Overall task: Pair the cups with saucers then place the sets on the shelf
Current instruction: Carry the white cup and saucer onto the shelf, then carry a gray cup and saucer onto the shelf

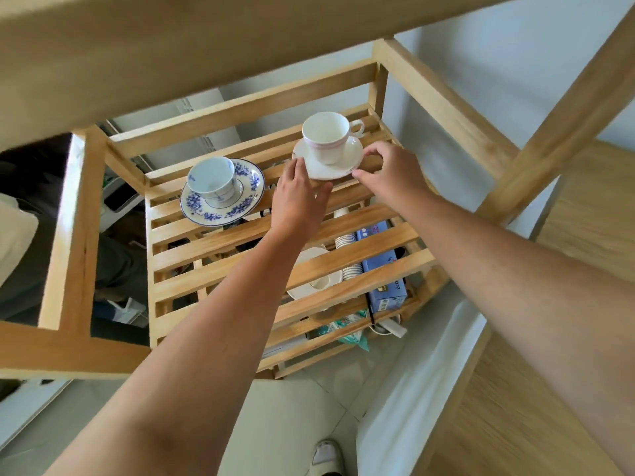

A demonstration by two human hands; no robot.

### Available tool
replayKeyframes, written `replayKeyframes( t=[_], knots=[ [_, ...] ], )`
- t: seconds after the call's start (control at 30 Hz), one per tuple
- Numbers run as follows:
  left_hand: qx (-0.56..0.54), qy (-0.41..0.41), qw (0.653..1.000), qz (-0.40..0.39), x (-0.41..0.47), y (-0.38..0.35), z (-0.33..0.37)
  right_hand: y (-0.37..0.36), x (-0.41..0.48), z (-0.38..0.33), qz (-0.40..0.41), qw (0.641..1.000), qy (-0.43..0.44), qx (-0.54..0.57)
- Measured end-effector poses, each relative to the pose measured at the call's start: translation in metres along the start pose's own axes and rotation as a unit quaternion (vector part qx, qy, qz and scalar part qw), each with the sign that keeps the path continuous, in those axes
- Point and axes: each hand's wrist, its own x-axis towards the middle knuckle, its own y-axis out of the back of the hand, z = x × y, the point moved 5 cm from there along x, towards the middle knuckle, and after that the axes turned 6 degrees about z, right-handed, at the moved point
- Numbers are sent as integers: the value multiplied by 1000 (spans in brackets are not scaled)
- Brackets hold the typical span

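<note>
A white cup with a pink rim band stands on a white saucer over the slatted wooden shelf, at its back right. My left hand grips the saucer's left edge and my right hand pinches its right edge. Whether the saucer rests on the slats or hovers just above them, I cannot tell. To the left, a white cup with blue marks sits on a blue-flowered saucer on the same shelf.
A wooden board overhangs the shelf from above. Through the slats a lower level shows a white dish, stacked paper cups and a blue box. A wooden post stands at right. My shoe is on the tiled floor.
</note>
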Motion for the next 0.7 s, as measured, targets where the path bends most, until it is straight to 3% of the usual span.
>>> replayKeyframes(
  t=[0.23,0.43,0.7],
  knots=[
    [-53,-45,997,-43,-75,42,34,71,-78,-7,32,997,-13,75],
    [-131,-85,983,-93,-148,54,79,159,-181,37,98,984,-101,111],
    [-214,-272,908,-238,-241,11,225,297,-336,89,287,936,-205,2]
  ],
)
